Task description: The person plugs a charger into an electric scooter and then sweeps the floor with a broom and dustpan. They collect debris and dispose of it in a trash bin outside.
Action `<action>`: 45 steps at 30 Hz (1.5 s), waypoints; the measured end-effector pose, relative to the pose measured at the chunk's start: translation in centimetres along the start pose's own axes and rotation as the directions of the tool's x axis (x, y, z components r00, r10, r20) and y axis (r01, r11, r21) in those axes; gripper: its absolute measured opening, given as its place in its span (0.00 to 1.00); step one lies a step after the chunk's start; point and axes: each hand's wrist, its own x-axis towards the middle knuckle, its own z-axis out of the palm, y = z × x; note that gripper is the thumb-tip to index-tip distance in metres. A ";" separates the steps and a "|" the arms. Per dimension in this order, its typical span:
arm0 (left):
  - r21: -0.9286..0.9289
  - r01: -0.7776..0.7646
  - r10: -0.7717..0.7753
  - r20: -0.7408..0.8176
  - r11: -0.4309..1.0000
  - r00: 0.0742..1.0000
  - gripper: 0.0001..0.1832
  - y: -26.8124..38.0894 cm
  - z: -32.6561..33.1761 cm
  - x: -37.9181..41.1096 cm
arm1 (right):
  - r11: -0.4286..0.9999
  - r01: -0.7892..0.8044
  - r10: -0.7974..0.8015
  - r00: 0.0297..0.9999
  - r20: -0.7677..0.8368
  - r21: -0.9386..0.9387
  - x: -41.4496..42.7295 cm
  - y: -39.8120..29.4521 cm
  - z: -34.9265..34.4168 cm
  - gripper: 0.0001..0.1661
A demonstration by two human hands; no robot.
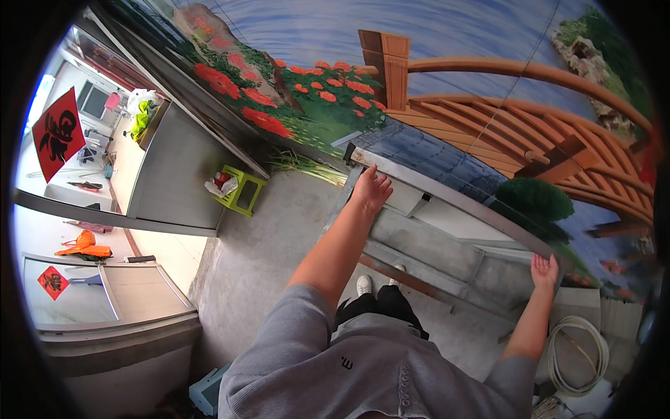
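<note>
A long grey metal frame (454,201) with pale panels stands before me, against the painted wall. Near its left end is my left hand (372,189), fingers apart and slightly bent, overlapping the frame in view. My right hand (544,269) is raised at the frame's right end, palm showing and fingers spread. No object shows in either hand; whether the fingertips touch the frame, I cannot tell. Below the upper rail, a lower metal rail (413,280) with a rust-brown edge crosses just beyond my white shoes (365,284).
A lime-green plastic stool (251,195) holds a red can and a white plastic bag. Green onions (309,166) lie along the wall. A coiled pale hose (578,356) is at the lower right. At left are glazed sliding doors (68,298) and a grey metal panel (180,173).
</note>
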 end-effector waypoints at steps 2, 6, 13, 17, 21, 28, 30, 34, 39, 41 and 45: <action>-0.077 -0.007 0.013 0.079 0.997 0.997 0.31 -0.7 1.7 1.6 | 0.999 0.004 -0.002 0.999 -0.034 0.042 1.2 -1.1 -1.0 0.27; -0.280 -0.101 0.083 -0.074 0.955 0.994 0.21 -2.1 2.7 4.9 | 1.000 -0.016 0.015 0.995 -0.098 -0.015 3.7 -1.2 -1.4 0.23; -0.171 -0.114 0.087 -0.154 0.979 0.984 0.18 -1.6 1.4 4.2 | 0.994 0.075 -0.079 0.995 -0.052 -0.073 3.3 0.1 -2.6 0.19; -0.204 -0.094 0.063 -0.156 0.974 0.986 0.18 0.2 -1.8 1.0 | 0.994 0.055 -0.057 0.998 -0.021 -0.094 -0.3 2.0 -6.0 0.16; -0.216 -0.116 0.082 -0.158 0.970 0.984 0.18 2.7 -3.6 -5.6 | 0.993 0.109 -0.110 0.994 -0.018 -0.036 -6.0 4.8 -8.9 0.17; -0.293 -0.131 0.091 -0.146 0.947 0.985 0.15 10.4 -13.8 -17.3 | 0.958 0.272 -0.259 0.957 0.129 -0.088 -20.5 13.3 -8.5 0.20; -0.301 -0.156 0.119 -0.139 0.941 0.983 0.14 12.7 -17.2 -20.8 | 0.954 0.293 -0.282 0.949 0.145 -0.061 -25.4 16.6 -7.7 0.20; -0.277 -0.232 0.221 -0.069 0.932 0.973 0.13 17.8 -23.3 -27.1 | 0.950 0.296 -0.263 0.930 0.257 -0.101 -31.5 21.4 -8.1 0.20; -0.246 -0.375 0.372 -0.063 0.894 0.926 0.14 22.4 -29.8 -30.8 | 0.970 0.211 -0.181 0.957 0.227 -0.116 -32.9 28.5 -4.8 0.18; -0.222 -0.389 0.369 -0.128 0.894 0.921 0.14 23.8 -31.0 -31.6 | 0.974 0.170 -0.140 0.970 0.197 -0.147 -31.9 31.1 -3.2 0.18; -0.209 -0.433 0.389 -0.222 0.877 0.894 0.15 26.9 -33.1 -30.3 | 0.978 0.110 -0.069 0.973 0.220 -0.178 -30.4 37.0 1.5 0.16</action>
